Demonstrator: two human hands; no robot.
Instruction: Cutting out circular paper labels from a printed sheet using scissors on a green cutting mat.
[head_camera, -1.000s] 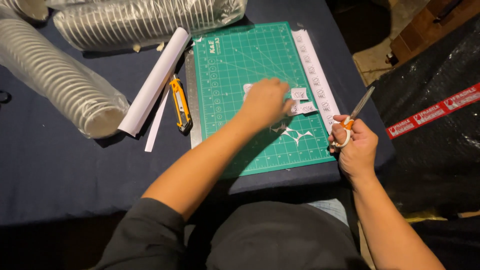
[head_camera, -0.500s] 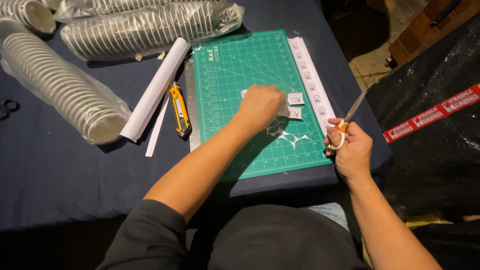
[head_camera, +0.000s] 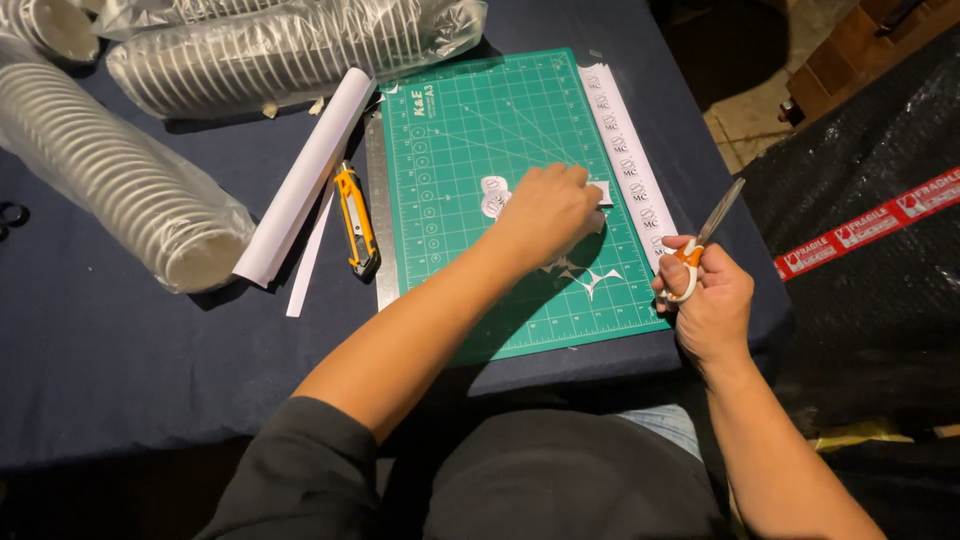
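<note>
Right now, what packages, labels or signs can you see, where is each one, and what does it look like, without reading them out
Label strip: right of the green cutting mat, long, white, dark marks.
Cut labels: on the mat by the left hand, small, white.
Cup sleeves: far left, clear plastic around stacked white cups.
Tape: on black wrap at right, red with white print.
Right hand: holds scissors.

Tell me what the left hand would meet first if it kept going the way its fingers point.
Probably the small white paper piece just beyond the left hand on the green cutting mat, then the long printed paper strip at the mat's edge; height above the mat is unclear.
</note>
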